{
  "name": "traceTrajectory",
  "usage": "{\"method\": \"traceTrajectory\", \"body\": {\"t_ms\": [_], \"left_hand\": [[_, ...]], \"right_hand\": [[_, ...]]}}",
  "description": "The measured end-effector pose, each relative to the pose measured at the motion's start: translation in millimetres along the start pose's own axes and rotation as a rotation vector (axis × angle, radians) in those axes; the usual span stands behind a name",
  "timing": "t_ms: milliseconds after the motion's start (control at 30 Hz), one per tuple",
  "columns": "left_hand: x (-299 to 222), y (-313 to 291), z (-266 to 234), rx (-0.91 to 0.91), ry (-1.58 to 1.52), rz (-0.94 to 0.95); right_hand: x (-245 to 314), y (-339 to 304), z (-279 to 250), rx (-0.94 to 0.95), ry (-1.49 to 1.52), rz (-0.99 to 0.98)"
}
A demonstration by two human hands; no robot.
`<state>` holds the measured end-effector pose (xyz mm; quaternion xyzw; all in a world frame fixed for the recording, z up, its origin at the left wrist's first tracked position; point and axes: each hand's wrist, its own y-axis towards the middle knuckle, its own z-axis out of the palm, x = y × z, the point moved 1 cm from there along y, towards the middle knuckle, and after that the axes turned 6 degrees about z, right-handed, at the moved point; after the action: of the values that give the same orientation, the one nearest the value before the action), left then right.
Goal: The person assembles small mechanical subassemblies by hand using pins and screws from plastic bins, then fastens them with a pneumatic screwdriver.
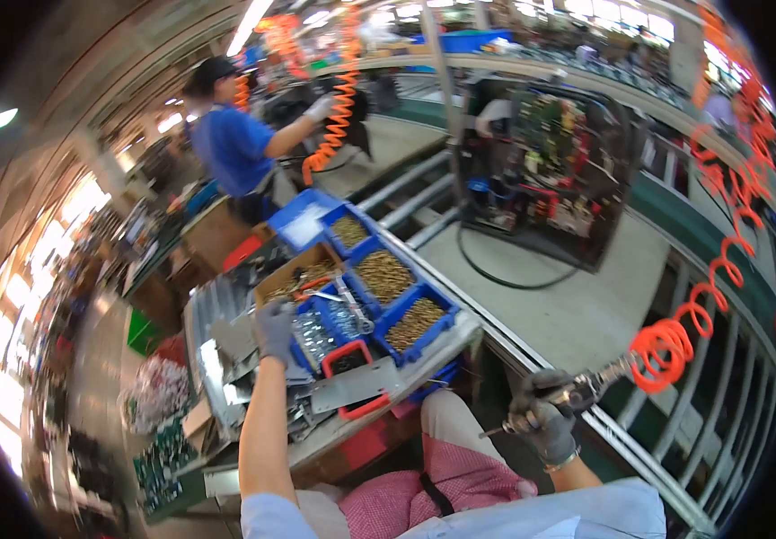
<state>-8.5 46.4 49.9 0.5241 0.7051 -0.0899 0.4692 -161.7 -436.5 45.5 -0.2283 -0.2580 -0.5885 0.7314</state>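
I have my right hand (546, 424) wrapped around a metal driver (578, 393), its thin bit pointing left over my lap and its tail fixed to the orange coiled hose (659, 352). My left hand (273, 331) is at the parts bench, by the near edge of the cardboard box (271, 287) and beside the blue bin of clear-looking small parts (313, 336). I judge this to be a picking step: tool ready on one side, the other hand among the hardware. The next move calls for a sure pinch on a small piece, and for keeping the bit clear of the rail (617, 431). The open chassis (545, 171) stands on the line ahead of me, well apart from the bit.

I can't tell whether my left fingers are spread or closed on something — the glove hides them. The small brass-coloured pieces (383, 274) blur together, so their exact kind is unclear. The chassis boards are smeared too, and the driver's grip is partly covered by my glove.
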Motion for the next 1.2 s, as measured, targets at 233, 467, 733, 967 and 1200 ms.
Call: {"method": "traceTrajectory", "body": {"t_ms": [233, 467, 733, 967, 1200], "left_hand": [[1, -7, 5, -0.149, -1.718, -0.464], [39, 0, -5, 0.004, -1.851, -0.503], [48, -22, -12, -0.106, -1.481, -0.452], [-56, -111, 14, 0.068, -1.621, -0.562], [-93, -207, 26, 0.418, -1.636, -0.602]], "right_hand": [[14, 0, 8, -0.068, -0.164, -0.064], [5, 0, 15, -0.066, -0.141, -0.167], [-1, 7, 16, 0.061, -0.153, -0.120], [-4, 16, 39, 0.138, -0.165, -0.253], [-10, 32, 92, 0.350, -0.136, -0.347]]}}
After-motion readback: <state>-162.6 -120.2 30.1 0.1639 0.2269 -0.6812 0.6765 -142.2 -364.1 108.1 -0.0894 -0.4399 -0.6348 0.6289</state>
